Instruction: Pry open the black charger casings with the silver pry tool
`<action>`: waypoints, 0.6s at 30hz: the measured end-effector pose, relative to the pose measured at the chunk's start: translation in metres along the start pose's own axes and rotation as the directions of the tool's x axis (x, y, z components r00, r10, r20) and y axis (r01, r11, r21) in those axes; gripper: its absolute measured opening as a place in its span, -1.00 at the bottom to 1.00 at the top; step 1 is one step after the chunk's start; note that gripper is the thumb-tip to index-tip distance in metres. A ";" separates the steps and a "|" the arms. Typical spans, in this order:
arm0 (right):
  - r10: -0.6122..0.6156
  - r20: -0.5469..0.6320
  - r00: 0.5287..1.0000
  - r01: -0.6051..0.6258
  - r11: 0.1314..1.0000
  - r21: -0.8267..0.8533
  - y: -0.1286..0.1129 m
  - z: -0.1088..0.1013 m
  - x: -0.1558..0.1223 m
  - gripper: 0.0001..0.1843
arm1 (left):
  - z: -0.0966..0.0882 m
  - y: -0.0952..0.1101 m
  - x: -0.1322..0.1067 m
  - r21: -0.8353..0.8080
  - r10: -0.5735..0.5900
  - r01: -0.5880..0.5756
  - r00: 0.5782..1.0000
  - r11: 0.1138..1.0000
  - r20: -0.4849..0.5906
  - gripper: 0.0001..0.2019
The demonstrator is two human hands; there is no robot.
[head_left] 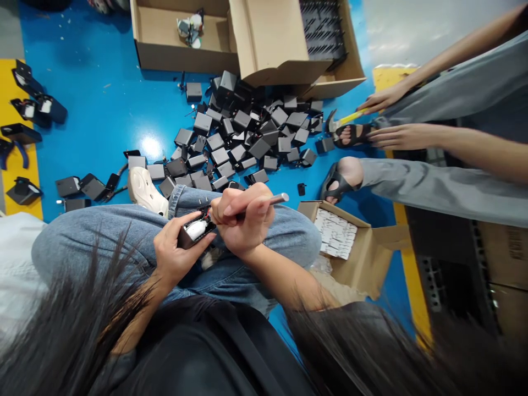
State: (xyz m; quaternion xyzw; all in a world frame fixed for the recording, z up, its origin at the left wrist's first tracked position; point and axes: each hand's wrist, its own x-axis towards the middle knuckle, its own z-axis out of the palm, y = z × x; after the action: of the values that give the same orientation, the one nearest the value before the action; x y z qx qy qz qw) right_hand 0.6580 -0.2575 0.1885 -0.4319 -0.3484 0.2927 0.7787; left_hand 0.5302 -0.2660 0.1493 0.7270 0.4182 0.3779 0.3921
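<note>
My left hand is closed around a small black box with a white part showing inside, held over my lap. My right hand is fisted around a metal tool whose silver end sticks out to the right; its working end is hidden against the box. Both hands touch over my jeans-clad knee. A heap of similar black boxes lies on the blue floor just beyond my knees.
Open cardboard cartons stand at the back. A small carton of white parts sits by my right knee. Another person sits at right, hands near sandalled feet, one holding a hammer. More black pieces lie far left.
</note>
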 end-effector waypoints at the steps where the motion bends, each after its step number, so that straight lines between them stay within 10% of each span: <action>1: 0.004 -0.003 1.000 -0.004 1.000 -0.003 0.000 0.000 0.000 -0.41 | 0.000 -0.001 0.000 0.009 0.003 -0.003 1.000 1.000 0.000 -0.66; 10: -0.015 0.008 1.000 0.014 0.994 0.104 0.009 0.001 -0.001 -0.47 | -0.001 -0.002 0.004 0.094 0.027 -0.025 1.000 0.995 -0.013 -0.66; 15: 0.309 0.002 0.951 -0.299 0.917 0.263 0.021 0.004 -0.007 -0.31 | -0.009 -0.011 -0.002 0.132 0.090 -0.090 0.996 0.987 0.007 -0.68; 18: 0.275 0.003 0.961 -0.271 0.947 0.169 0.022 0.011 -0.006 -0.32 | -0.015 -0.034 -0.007 0.136 0.107 -0.103 0.994 0.985 -0.021 -0.66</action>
State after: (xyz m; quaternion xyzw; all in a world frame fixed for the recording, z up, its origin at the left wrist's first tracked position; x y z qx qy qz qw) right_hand 0.6429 -0.2470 0.1719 -0.4118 -0.2515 0.4215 0.7678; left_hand 0.5043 -0.2566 0.1236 0.7676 0.4093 0.3790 0.3156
